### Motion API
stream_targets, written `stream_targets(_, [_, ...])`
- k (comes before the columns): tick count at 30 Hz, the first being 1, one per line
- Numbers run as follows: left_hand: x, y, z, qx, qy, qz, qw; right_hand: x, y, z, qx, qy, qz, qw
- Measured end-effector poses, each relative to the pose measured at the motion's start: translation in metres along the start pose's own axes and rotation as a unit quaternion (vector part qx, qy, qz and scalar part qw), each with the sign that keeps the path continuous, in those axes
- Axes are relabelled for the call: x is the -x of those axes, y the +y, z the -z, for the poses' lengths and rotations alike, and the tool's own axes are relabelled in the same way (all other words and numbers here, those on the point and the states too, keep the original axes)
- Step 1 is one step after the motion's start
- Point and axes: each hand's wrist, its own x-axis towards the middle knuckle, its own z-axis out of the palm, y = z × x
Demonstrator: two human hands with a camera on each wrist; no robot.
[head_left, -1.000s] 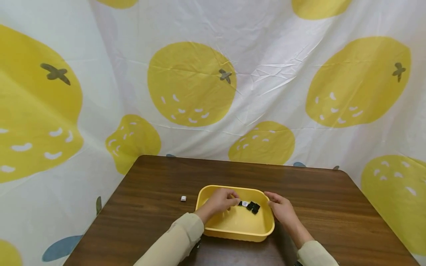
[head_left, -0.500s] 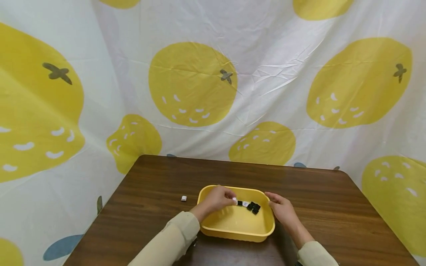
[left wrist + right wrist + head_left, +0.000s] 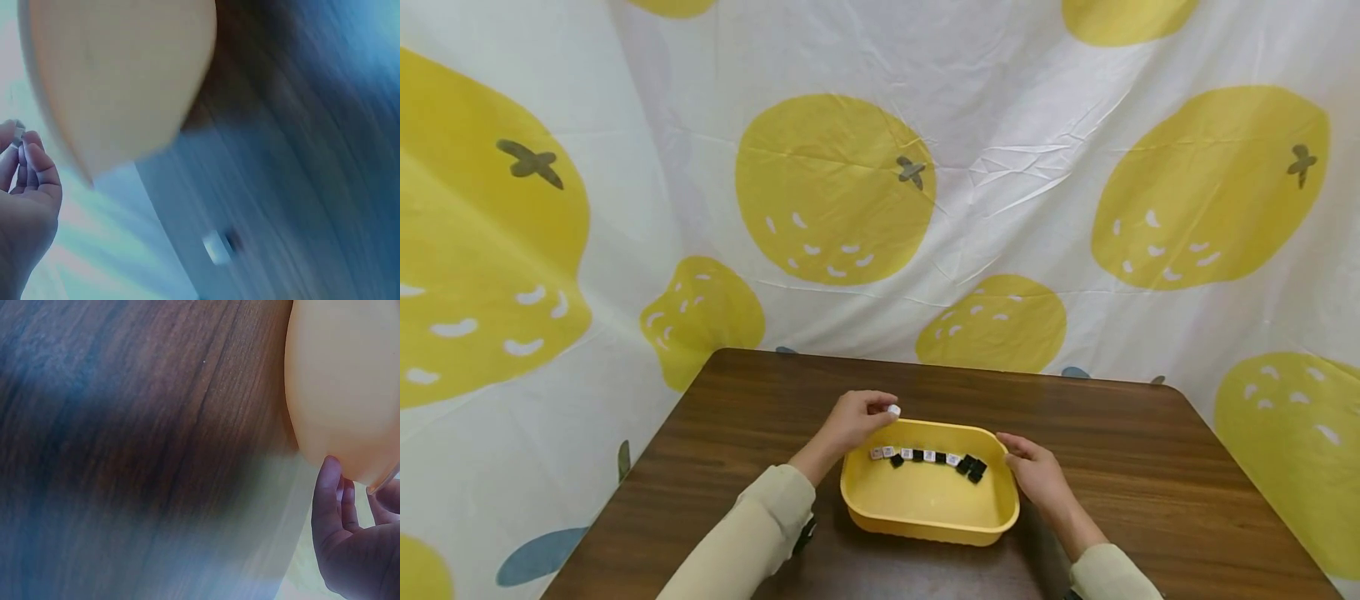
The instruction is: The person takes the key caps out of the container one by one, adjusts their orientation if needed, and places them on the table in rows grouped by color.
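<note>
Between thumb and fingers my left hand (image 3: 853,418) pinches a small white keycap (image 3: 893,410), held over the far left rim of a yellow plastic tray (image 3: 932,504). In the left wrist view the same hand (image 3: 28,206) shows at the left edge with the keycap (image 3: 19,132) at its fingertips. My right hand (image 3: 1041,475) holds the tray's right end by the rim, as the right wrist view shows with the hand (image 3: 356,544) against the tray wall (image 3: 344,381). Inside, white keycaps (image 3: 929,456) and black keycaps (image 3: 917,456) form an uneven row along the far side.
Another white keycap (image 3: 217,247) lies on the brown wooden table (image 3: 1150,467) left of the tray; in the head view the left arm covers its spot. A white curtain with yellow lemons (image 3: 1000,208) hangs behind the table.
My left hand has lifted out of the tray, moving left and up with a white keycap, which uncovers the left part of the row. The right hand and tray stay put.
</note>
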Motion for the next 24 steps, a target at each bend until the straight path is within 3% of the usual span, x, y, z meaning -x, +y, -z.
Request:
stream_targets(6, [0.008, -0.024, 0.033, -0.011, 0.065, 0.036, 0.9971, 0.0, -0.001, 0.0, 0.003, 0.0, 0.0, 1.0])
stream_targets(9, [0.012, -0.039, 0.049, -0.031, 0.082, 0.054, 0.9947, 0.001, -0.002, 0.0, 0.004, -0.003, 0.0, 1.0])
stream_targets(16, [0.024, -0.069, 0.075, -0.087, 0.076, 0.073, 0.9906, 0.001, -0.001, 0.001, 0.008, -0.006, 0.0, 0.9999])
stream_targets(24, [0.036, -0.093, 0.083, -0.139, 0.053, 0.076, 0.9859, 0.002, -0.003, 0.001, 0.001, -0.009, -0.011, 0.9999])
